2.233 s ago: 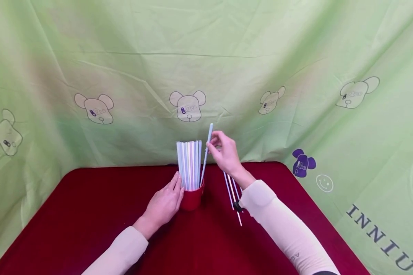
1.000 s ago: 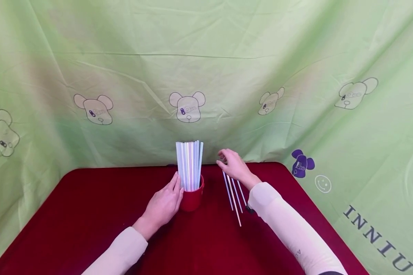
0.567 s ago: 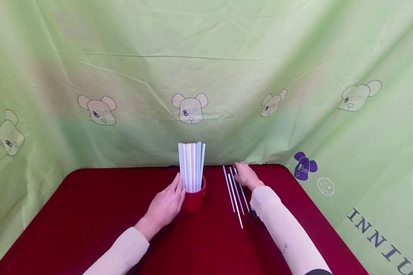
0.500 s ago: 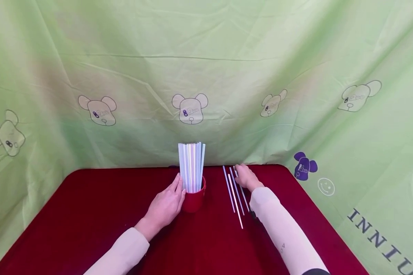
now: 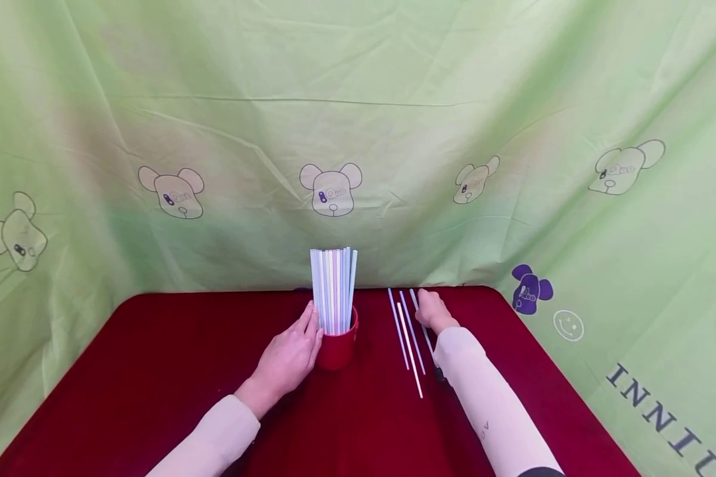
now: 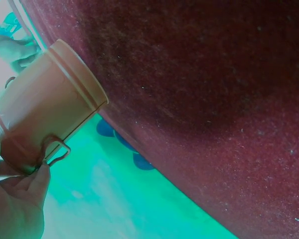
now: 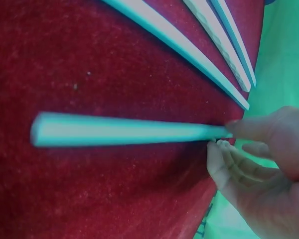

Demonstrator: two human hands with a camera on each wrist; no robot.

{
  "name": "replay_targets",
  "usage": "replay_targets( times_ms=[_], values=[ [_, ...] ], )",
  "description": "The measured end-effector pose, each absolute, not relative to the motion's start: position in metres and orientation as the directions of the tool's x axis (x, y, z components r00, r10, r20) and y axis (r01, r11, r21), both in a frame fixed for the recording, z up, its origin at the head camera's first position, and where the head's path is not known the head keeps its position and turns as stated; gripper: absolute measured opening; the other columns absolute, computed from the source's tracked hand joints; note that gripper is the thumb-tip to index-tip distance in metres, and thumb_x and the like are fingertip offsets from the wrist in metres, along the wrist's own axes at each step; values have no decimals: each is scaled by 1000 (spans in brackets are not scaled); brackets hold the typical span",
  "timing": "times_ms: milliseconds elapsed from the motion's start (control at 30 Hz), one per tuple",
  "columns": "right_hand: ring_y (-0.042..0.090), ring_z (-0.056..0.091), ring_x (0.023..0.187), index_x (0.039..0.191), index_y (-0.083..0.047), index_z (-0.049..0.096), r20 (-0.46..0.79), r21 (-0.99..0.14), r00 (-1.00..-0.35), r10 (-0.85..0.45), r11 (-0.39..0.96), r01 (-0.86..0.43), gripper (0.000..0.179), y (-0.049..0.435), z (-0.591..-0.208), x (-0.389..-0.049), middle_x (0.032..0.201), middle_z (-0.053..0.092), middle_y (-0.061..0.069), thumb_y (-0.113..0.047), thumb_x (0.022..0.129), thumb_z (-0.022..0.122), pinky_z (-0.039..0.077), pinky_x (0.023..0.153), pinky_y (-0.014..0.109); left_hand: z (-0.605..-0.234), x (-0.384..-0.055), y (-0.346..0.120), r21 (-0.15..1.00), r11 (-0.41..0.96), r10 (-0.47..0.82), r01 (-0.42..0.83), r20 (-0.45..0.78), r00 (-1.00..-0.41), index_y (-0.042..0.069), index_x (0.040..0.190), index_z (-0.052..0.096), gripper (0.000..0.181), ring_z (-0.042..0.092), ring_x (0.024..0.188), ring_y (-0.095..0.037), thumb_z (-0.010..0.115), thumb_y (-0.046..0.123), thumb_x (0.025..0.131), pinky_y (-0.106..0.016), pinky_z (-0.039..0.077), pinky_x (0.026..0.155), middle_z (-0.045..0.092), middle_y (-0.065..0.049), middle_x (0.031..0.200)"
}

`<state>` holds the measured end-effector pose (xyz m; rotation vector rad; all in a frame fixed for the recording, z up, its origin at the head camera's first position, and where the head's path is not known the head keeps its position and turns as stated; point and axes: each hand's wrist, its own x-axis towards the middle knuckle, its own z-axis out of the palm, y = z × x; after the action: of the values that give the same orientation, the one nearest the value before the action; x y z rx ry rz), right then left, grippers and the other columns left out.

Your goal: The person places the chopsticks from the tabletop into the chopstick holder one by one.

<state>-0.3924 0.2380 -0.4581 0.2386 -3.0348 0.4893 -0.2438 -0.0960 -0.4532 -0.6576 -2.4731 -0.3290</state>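
Observation:
A red metal cup (image 5: 336, 352) with small wire ears stands upright in the head view, packed with pastel drinking straws (image 5: 333, 291). My left hand (image 5: 289, 354) holds it at its left side, fingertips reaching up past the rim. In the left wrist view, fingertips of the left hand (image 6: 20, 206) meet the cup (image 6: 45, 104) beside one wire ear. At the table's far edge, my right hand (image 5: 435, 313) pinches the end of a pale blue straw (image 5: 427, 340). The right wrist view has that straw (image 7: 129, 131) between thumb and fingers.
Left of the right hand, a blue straw (image 5: 398, 328), a white straw (image 5: 410, 351) and another blue straw (image 5: 413, 334) lie on the red-covered table (image 5: 185, 358). A green printed curtain (image 5: 244, 252) hangs directly behind the far edge.
My right hand has let go of a blue straw in the cup, moved right and down, and taken hold of the rightmost straw on the table. The left hand stays at the cup.

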Motion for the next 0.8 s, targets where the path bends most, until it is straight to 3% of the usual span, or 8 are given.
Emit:
replay_targets(
  times_ms=[267, 433, 600, 800],
  values=[
    [41, 63, 81, 87, 3, 56, 42, -336, -997, -57, 940, -68, 7, 243, -452, -388, 86, 60, 24, 2, 81, 60, 55, 76, 51, -452, -243, -95, 86, 852, 383, 516, 569, -728, -11, 144, 50, 51, 62, 126, -35, 58, 19, 104, -42, 61, 83, 48, -29, 151],
    [34, 63, 72, 76, 1, 55, 22, -364, -999, -47, 930, -52, 4, 251, -452, -389, 75, 60, 19, 2, 78, 59, 57, 68, 41, -451, -243, -96, 89, 854, 380, 513, 565, -732, -11, 144, 51, 51, 62, 126, -35, 58, 19, 104, -42, 61, 84, 48, -28, 151],
    [26, 70, 57, 73, 3, 57, -36, -558, -999, -18, 830, 5, 7, 259, -452, -388, 65, 64, 13, 7, 79, 55, 61, 55, 33, -452, -243, -96, 99, 855, 374, 509, 561, -738, -11, 144, 51, 50, 61, 127, -35, 58, 20, 104, -43, 61, 84, 47, -28, 151],
    [17, 68, 55, 83, 11, 62, -130, -774, -992, -7, 626, 97, 5, 266, -447, -382, 71, 67, 17, 14, 81, 58, 62, 56, 33, -452, -241, -96, 110, 854, 373, 508, 551, -746, -11, 145, 50, 51, 61, 127, -36, 56, 20, 105, -44, 61, 86, 46, -28, 152]
  ],
)
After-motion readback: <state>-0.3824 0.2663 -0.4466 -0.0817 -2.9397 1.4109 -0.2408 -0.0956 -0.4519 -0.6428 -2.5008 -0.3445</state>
